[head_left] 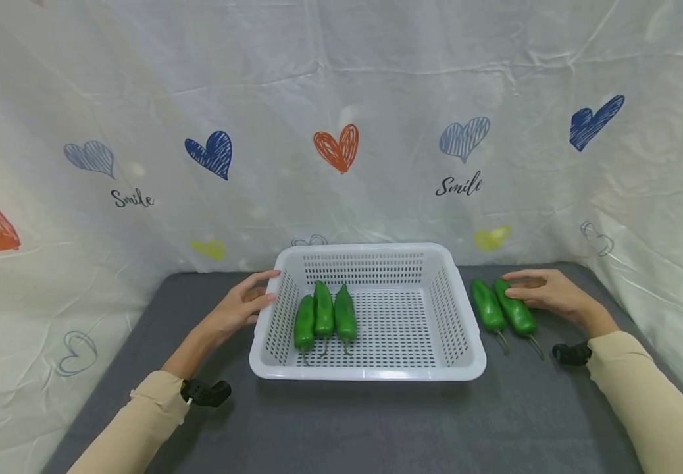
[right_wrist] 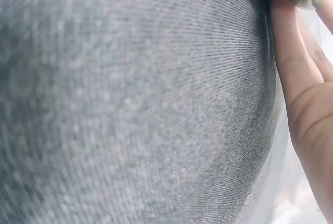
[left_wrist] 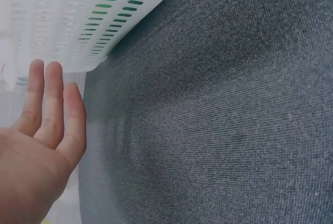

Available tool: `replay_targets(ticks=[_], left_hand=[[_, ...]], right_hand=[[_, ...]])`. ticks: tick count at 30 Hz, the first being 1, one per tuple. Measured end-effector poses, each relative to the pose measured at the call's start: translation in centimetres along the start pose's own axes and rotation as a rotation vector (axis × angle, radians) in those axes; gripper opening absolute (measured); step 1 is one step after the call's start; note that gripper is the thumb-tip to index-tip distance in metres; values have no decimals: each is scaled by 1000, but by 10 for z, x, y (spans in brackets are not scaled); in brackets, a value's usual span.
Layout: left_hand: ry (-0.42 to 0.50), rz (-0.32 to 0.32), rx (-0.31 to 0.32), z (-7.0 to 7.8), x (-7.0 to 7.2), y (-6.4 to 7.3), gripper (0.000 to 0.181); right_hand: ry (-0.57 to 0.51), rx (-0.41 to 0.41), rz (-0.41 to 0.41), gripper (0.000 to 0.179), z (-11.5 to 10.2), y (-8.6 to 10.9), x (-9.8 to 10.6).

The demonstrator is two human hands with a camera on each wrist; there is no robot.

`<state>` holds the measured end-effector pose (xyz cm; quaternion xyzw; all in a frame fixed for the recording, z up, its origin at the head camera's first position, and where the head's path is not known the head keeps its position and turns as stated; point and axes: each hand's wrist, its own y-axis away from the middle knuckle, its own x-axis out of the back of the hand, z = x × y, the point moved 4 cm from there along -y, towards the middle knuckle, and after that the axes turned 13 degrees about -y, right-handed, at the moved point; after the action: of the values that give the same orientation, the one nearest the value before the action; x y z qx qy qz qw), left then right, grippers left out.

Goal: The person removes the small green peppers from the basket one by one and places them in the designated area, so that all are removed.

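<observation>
A white slotted plastic basket [head_left: 365,374] stands in the middle of the table, with three green chili peppers [head_left: 345,316] side by side in its left half. At the basket's left rim is my left hand [head_left: 237,308], fingertips touching it. The left wrist view shows three nearly straight fingers [left_wrist: 75,117] along the basket's outer wall. To the right of the basket lie two more green chili peppers, stems toward me. My right hand [head_left: 549,294] grips the upper end of the outer chili pepper [head_left: 519,316], thumb on its near side; the inner chili pepper [head_left: 487,304] lies just left of it.
A dark grey cloth covers the table [head_left: 341,428]. Behind it hangs a pale curtain [head_left: 270,197] printed with hearts and the word "Smile". Each wrist wears a black band, the left one [head_left: 205,393] and the right one [head_left: 571,353].
</observation>
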<state>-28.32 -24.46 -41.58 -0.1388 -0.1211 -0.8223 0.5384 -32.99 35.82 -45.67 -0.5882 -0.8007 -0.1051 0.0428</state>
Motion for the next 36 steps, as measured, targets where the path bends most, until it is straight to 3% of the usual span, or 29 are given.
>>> replay_targets(ticks=[8, 22, 36], left_hand=[[16, -4, 20, 5, -1, 1, 58], [5, 16, 5, -2, 0, -1, 55], [7, 5, -5, -2, 0, -1, 56]], right_hand=[[94, 16, 33, 58, 0, -1, 1], [227, 55, 57, 53, -6, 3, 0], [269, 50, 101, 68, -28, 7, 2]])
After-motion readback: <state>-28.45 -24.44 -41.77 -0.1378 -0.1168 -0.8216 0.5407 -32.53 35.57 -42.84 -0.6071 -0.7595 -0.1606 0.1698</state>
